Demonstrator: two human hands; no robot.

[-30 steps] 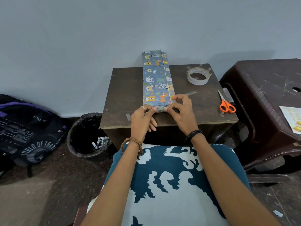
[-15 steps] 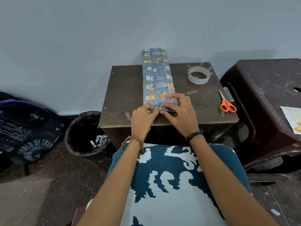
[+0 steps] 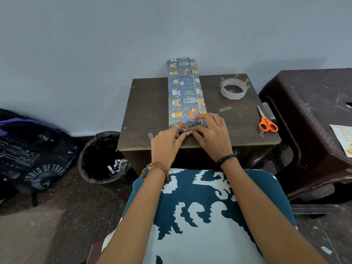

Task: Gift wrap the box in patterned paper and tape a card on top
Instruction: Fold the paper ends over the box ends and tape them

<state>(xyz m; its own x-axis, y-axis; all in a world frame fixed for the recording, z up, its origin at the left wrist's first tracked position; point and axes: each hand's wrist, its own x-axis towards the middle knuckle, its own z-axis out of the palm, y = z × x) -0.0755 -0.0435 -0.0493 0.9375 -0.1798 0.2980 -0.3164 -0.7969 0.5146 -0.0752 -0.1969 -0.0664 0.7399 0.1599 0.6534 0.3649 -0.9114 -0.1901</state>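
A long box wrapped in blue animal-print paper (image 3: 183, 92) lies lengthwise on the small brown table (image 3: 144, 111), its far end past the table's back edge. My left hand (image 3: 167, 143) and my right hand (image 3: 211, 134) meet at the box's near end, where their fingers pinch the folded paper flap. The flap itself is mostly hidden by my fingers. A yellow card (image 3: 342, 140) lies on the dark stool to the right.
A roll of clear tape (image 3: 234, 88) and orange scissors (image 3: 266, 122) lie on the table's right side, with cut tape strips (image 3: 224, 109) stuck near them. A black bin (image 3: 102, 161) and a backpack (image 3: 32, 153) stand on the floor to the left.
Both hands have closed in on the box's near end and folded the paper flap inward; the box has stayed in place.
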